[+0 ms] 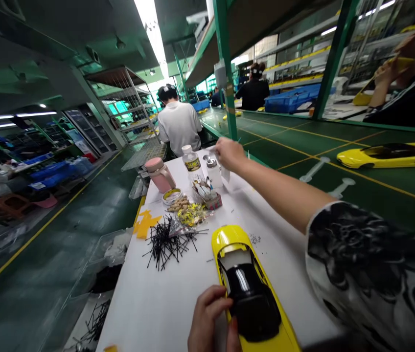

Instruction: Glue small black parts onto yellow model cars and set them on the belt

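A yellow toy car body [246, 288] with a black roof rests on the white worktop, nose pointing away from me. Fingers of my left hand [211, 318] grip its left side near the roof edge. My right hand [231, 155] is stretched out to the far end of the worktop, fingers pinched together. Whatever it may hold there is too small to make out. Just left of that hand stands a white dispenser with a metal top [213, 170]. A small box of tools [209, 197] sits nearer to me.
Left of the car lies a pile of thin black sticks [167, 243], beside a bag of small yellow parts [192, 215]. Behind are a tape roll [172, 196], a pink mug [160, 175] and a bottle [192, 160]. Another yellow car [391, 155] stands on the green bench. Co-workers sit nearby.
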Available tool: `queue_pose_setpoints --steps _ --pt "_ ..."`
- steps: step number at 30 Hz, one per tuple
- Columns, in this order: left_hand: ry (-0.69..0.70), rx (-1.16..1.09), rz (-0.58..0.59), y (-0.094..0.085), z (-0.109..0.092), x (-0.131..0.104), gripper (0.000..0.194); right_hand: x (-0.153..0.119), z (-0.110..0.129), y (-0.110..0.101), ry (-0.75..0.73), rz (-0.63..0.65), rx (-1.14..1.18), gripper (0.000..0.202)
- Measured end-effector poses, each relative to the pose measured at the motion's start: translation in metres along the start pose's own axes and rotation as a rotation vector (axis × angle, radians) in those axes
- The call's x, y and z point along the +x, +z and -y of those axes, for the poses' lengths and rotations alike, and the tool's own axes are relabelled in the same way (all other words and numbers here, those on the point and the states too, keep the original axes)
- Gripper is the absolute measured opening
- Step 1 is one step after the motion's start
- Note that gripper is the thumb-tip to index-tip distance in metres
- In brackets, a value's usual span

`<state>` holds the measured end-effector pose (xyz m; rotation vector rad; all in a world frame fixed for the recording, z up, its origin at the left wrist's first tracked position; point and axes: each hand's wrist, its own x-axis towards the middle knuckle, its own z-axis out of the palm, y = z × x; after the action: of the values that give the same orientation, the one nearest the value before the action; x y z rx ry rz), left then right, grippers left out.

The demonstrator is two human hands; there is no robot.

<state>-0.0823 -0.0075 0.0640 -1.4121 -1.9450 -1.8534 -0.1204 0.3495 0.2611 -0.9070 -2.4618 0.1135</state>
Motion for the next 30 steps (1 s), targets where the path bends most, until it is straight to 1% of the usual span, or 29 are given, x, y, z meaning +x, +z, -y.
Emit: queue_pose_setpoints --steps 1,2,4,6,7,8,9,10,11,12,13,15,17,19,21,23,27,30 --pt "-0.014 -0.004 0.036 -0.003 -0.003 0.001 0.013 -0.010 0.002 -0.015 -0.008 -0.048 0.020 0.025" --pt "-0.029 -0.004 0.085 -0.007 -0.006 0.002 0.015 -0.023 0.004 -0.032 -0.016 -0.090 0.041 0.028" --pt "-0.022 0.014 0.206 -0.014 -0.012 0.006 0.019 -0.058 0.004 -0.068 -0.057 -0.223 0.109 0.031" --pt "-0.033 0.012 0.236 -0.019 -0.014 0.009 0.020 -0.106 0.000 -0.101 -0.087 -0.286 0.160 0.031" --pt "-0.044 0.004 0.241 -0.020 -0.015 0.010 0.020 -0.134 -0.003 -0.114 -0.139 -0.329 0.216 0.027" --pt "-0.057 -0.005 0.241 -0.020 -0.015 0.010 0.020 -0.164 -0.006 -0.122 -0.188 -0.338 0.244 0.025" --pt "-0.065 -0.013 0.247 -0.020 -0.015 0.010 0.020 -0.193 -0.010 -0.124 -0.226 -0.320 0.259 0.026" --pt "-0.069 -0.017 0.252 -0.020 -0.015 0.009 0.020 -0.222 -0.014 -0.121 -0.209 -0.293 0.284 0.027" --pt "-0.069 -0.020 0.254 -0.020 -0.015 0.009 0.020 -0.249 -0.017 -0.113 -0.227 -0.236 0.329 0.029" --pt "-0.068 -0.021 0.255 -0.020 -0.015 0.008 0.019 -0.273 -0.020 -0.100 -0.271 -0.164 0.358 0.035" --pt "-0.066 -0.022 0.257 -0.020 -0.015 0.007 0.019 -0.294 -0.022 -0.084 -0.264 -0.096 0.365 0.042" --pt "-0.067 -0.026 0.259 -0.020 -0.015 0.006 0.019 -0.328 -0.023 -0.048 -0.211 -0.051 0.405 0.044" --pt "-0.082 -0.022 0.261 -0.021 -0.015 0.006 0.019 -0.351 -0.020 -0.015 -0.138 -0.040 0.390 0.048" --pt "-0.097 -0.016 0.258 -0.021 -0.014 0.005 0.020 -0.365 -0.015 0.008 -0.094 -0.053 0.375 0.052" --pt "-0.102 -0.010 0.256 -0.021 -0.014 0.005 0.020 -0.371 -0.009 0.019 -0.085 -0.059 0.357 0.057" --pt "-0.099 -0.008 0.256 -0.021 -0.014 0.004 0.021 -0.371 -0.004 0.021 -0.093 -0.058 0.332 0.058" --pt "-0.104 0.009 0.263 -0.024 -0.014 0.003 0.022 -0.368 0.000 0.017 -0.132 -0.043 0.321 0.053" --pt "-0.100 0.022 0.266 -0.025 -0.014 0.004 0.023 -0.372 -0.001 0.018 -0.149 -0.091 0.355 0.052"
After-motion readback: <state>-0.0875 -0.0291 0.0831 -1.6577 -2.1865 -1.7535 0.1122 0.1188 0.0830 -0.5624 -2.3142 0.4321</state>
